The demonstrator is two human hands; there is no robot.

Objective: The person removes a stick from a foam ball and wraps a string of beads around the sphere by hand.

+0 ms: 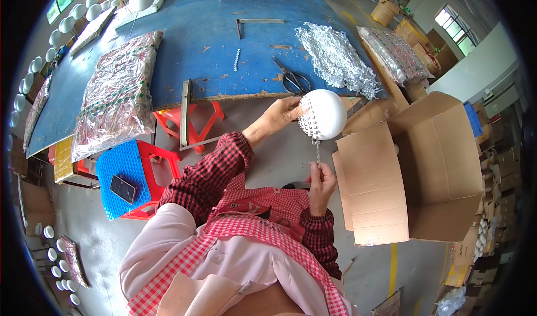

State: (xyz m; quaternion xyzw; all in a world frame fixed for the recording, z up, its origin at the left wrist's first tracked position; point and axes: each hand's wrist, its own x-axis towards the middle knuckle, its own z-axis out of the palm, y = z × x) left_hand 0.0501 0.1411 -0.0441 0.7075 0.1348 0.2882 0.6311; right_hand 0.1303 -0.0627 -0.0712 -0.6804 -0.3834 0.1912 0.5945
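My left hand (281,114) grips a white ball (323,113) at its left side, held up in front of the blue table's near edge. The ball's lower left part is covered with rows of small silvery beads. A short bead strand (317,149) hangs from the ball's underside. My right hand (321,183) pinches the lower end of that strand, just below the ball. Both forearms wear red checked sleeves.
Black scissors (292,80) and a heap of silvery bead strings (334,58) lie on the blue table (212,36). Plastic bags of beads (114,97) sit at its left. An open cardboard box (425,165) stands right of me. A red stool with a blue mat (127,176) holds a dark phone.
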